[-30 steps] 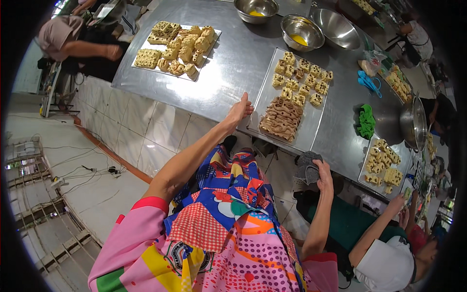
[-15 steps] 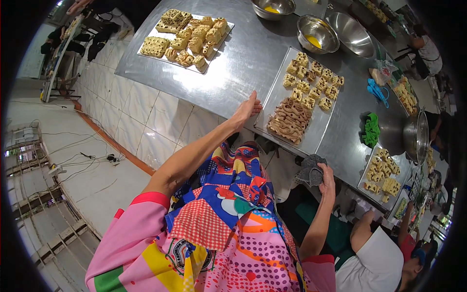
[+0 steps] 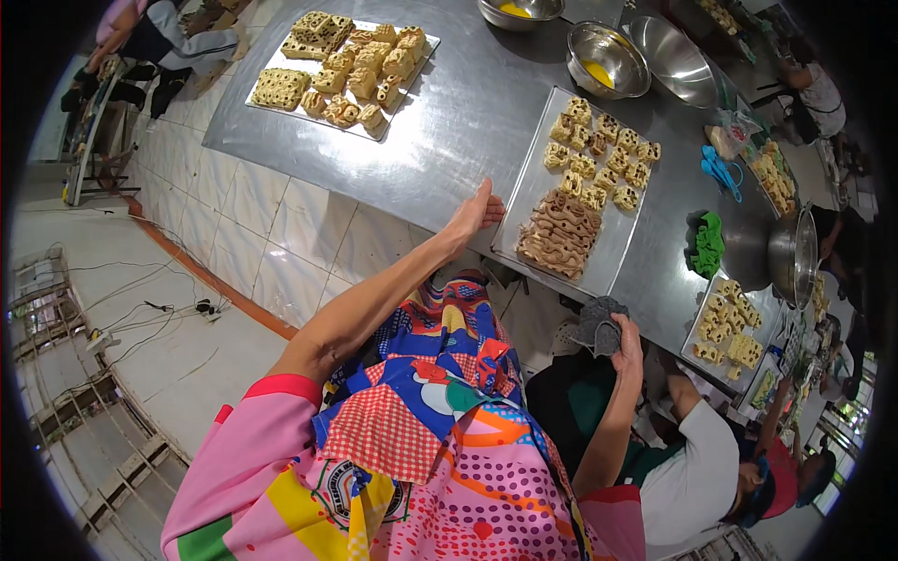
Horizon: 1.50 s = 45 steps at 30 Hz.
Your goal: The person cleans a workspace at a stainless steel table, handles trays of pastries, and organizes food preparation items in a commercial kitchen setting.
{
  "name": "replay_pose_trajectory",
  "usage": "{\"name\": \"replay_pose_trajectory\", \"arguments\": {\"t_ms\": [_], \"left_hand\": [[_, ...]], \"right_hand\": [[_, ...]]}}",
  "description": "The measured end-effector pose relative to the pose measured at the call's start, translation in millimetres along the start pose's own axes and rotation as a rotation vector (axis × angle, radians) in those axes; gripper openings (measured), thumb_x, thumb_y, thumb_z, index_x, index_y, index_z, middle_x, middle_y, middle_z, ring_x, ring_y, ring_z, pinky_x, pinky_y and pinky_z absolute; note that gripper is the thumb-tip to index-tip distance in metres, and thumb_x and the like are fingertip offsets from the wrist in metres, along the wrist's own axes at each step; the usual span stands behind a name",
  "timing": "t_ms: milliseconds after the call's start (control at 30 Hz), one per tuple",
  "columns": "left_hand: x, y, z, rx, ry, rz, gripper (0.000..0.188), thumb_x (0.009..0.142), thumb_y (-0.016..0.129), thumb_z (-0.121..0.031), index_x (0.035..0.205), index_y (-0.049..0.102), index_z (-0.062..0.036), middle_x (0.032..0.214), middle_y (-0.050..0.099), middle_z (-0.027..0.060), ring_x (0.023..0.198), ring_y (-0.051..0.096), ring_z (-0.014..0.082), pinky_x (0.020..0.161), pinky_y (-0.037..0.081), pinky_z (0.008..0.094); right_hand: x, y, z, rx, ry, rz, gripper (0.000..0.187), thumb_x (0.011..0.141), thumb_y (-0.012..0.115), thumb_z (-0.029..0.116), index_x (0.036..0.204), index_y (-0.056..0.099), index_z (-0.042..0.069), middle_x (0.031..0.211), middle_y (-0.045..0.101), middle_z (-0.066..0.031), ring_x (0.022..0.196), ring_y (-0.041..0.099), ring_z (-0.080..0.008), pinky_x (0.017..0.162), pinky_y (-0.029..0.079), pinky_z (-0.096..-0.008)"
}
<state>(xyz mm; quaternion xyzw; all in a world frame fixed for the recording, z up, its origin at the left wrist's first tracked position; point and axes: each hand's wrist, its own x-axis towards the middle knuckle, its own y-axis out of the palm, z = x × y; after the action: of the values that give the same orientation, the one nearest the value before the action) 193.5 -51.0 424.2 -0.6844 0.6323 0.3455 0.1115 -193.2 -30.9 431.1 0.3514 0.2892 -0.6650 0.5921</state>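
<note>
My left hand (image 3: 474,215) rests flat on the front edge of the steel table (image 3: 468,122), fingers together, just left of a metal tray (image 3: 608,257). That tray carries a brown heap of shaped dough (image 3: 559,234) at its near end and several square yellow pastries (image 3: 603,161) at its far end. My right hand (image 3: 625,338) is below the table edge, closed on a crumpled grey cloth (image 3: 599,323). A bright patterned garment covers my body at the bottom of the view.
A second tray of golden pastries (image 3: 341,61) lies at the table's far left. Steel bowls (image 3: 608,58), two with yellow liquid, stand at the back. A green bundle (image 3: 708,245), a pot (image 3: 795,252) and another pastry tray (image 3: 725,327) are to the right. Other people sit nearby (image 3: 711,467).
The view has shifted a little relative to the table. My left hand stays on the table edge and my right hand keeps hold of the grey cloth.
</note>
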Motion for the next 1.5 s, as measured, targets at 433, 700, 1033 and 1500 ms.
{"name": "replay_pose_trajectory", "arguments": {"t_ms": [433, 700, 1033, 1500], "left_hand": [[-20.8, -3.1, 1.8, 0.117, 0.162, 0.073, 0.063, 0.092, 0.029, -0.047, 0.127, 0.04, 0.0037, 0.117, 0.053, 0.0151, 0.112, 0.048, 0.0236, 0.098, 0.035, 0.0342], [-113.0, 43.7, -52.3, 0.237, 0.604, 0.295, 0.043, 0.09, 0.039, -0.017, 0.131, 0.041, -0.0058, 0.143, 0.027, 0.016, 0.134, 0.023, 0.0279, 0.108, 0.018, 0.0381], [-60.5, -13.6, -89.0, 0.15, 0.696, -0.189, 0.03, 0.095, 0.041, -0.02, 0.121, 0.047, -0.0053, 0.12, 0.045, 0.0119, 0.11, 0.042, 0.0197, 0.094, 0.033, 0.0313], [129.6, -52.9, -106.4, 1.498, 1.045, -0.191, 0.044, 0.088, 0.048, -0.026, 0.132, 0.041, -0.0195, 0.142, 0.029, 0.0103, 0.132, 0.021, 0.0367, 0.103, 0.022, 0.0542]], "right_hand": [[-44.4, 4.3, 22.2, -0.28, -0.069, -0.111, 0.033, 0.078, 0.058, 0.012, 0.107, 0.055, -0.002, 0.095, 0.06, -0.0071, 0.083, 0.059, -0.0186, 0.078, 0.047, -0.0305], [-156.4, 146.7, 65.1, -0.204, -0.451, 0.314, 0.05, 0.077, 0.053, 0.018, 0.12, 0.047, -0.008, 0.111, 0.057, -0.015, 0.105, 0.054, -0.0239, 0.094, 0.04, -0.0334], [-127.0, 323.7, 45.0, 0.041, -0.471, 0.755, 0.084, 0.087, 0.019, 0.066, 0.143, 0.008, 0.004, 0.149, 0.01, -0.0146, 0.136, 0.015, -0.0273, 0.111, 0.009, -0.0387], [-120.7, 256.4, 57.7, -0.025, -0.571, 0.301, 0.055, 0.096, 0.038, 0.035, 0.133, 0.032, -0.004, 0.13, 0.043, -0.0218, 0.117, 0.047, -0.031, 0.095, 0.038, -0.0376]]}}
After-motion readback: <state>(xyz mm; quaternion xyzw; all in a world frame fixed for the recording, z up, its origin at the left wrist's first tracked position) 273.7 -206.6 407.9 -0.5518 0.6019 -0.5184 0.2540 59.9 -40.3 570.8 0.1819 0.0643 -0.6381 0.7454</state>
